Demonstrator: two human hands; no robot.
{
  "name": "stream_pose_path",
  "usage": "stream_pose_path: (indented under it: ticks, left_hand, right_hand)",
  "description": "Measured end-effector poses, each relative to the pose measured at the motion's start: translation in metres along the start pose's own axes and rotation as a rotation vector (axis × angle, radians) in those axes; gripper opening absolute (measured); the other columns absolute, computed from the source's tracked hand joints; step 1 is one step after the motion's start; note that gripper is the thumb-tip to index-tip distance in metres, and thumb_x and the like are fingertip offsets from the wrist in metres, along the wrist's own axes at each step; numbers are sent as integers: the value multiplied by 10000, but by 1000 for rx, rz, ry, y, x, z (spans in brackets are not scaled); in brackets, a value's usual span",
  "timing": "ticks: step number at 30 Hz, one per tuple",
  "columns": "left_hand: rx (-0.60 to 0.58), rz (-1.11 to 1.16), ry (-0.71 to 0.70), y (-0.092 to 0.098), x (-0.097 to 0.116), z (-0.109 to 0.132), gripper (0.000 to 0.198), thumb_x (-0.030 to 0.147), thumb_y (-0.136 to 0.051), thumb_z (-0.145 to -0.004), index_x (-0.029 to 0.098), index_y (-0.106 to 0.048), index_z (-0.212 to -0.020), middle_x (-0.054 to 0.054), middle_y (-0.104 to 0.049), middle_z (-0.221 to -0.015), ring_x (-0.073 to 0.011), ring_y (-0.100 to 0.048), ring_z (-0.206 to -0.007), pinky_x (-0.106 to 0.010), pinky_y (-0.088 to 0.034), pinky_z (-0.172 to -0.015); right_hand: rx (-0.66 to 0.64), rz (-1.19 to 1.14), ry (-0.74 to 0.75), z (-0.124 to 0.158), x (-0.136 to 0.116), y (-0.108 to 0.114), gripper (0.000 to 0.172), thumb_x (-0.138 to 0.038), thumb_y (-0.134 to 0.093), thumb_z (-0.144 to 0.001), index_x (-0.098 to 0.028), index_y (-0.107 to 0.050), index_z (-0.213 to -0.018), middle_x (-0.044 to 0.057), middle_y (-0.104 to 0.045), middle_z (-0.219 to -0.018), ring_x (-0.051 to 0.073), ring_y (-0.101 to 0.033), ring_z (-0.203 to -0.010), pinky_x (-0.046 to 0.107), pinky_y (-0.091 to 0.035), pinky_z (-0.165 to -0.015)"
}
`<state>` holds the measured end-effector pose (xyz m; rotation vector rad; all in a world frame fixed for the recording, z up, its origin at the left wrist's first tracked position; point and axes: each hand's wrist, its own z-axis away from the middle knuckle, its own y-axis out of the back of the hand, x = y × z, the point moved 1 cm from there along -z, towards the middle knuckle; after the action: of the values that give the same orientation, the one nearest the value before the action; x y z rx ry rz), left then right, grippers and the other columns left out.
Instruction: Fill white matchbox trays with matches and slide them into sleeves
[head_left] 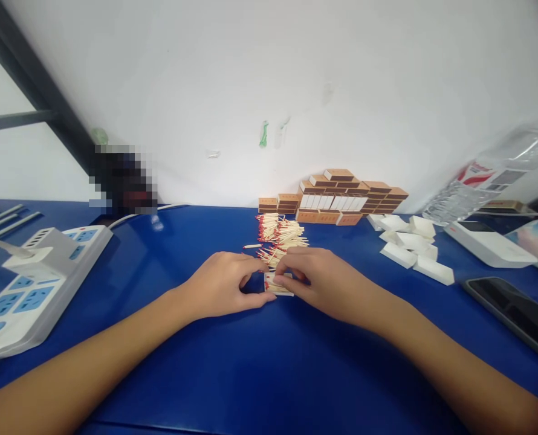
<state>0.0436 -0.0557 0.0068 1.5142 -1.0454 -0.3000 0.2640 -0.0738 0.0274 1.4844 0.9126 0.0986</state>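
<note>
Free tabletop nearside, matches beyond

We look across a glossy blue desk that meets a pale wall. At its back edge, we see a stack of matchboxes resting on its lowest row. In front lies a heap of red-tipped matches, with a single match just to its left. Nearer us is a small white tray containing matches. On the left we find a power strip; on the right, loose white matchbox trays, a clear plastic bottle, a white device with a dark panel and a dark smartphone.
</note>
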Motion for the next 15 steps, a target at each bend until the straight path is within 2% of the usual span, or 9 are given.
stream_pose_path:
  ticks: [7,11,15]
  left_hand:
    - [5,4,-42,1,4,-1,254,432,-697,-902,193,-724,-983,49,-592,-649,-92,-522,-557,-232,-338,-559]
    - [-14,-13,-49,0,5,-1,259,442,-692,-910,183,-689,-910,45,-596,-666,-92,-522,-569,-235,-334,-562]
    - [-19,-3,-50,1,4,0,260,449,-689,-917,192,-699,-955,51,-599,-670,-92,-530,-573,-234,-341,-566]
  right_hand:
    - [-94,-133,7,-2,1,-5,101,-225,-664,-948,-200,-708,-860,-27,-613,-701,115,-509,-642,254,-334,-618]
    - [-73,-104,27,0,1,-5,125,-225,-654,-952,-193,-674,-833,-22,-623,-723,117,-514,-658,256,-333,-612]
    - [-93,-81,64,2,1,2,126,-256,-655,-970,-213,-706,-864,-23,-624,-749,117,-515,-668,256,-344,-630]
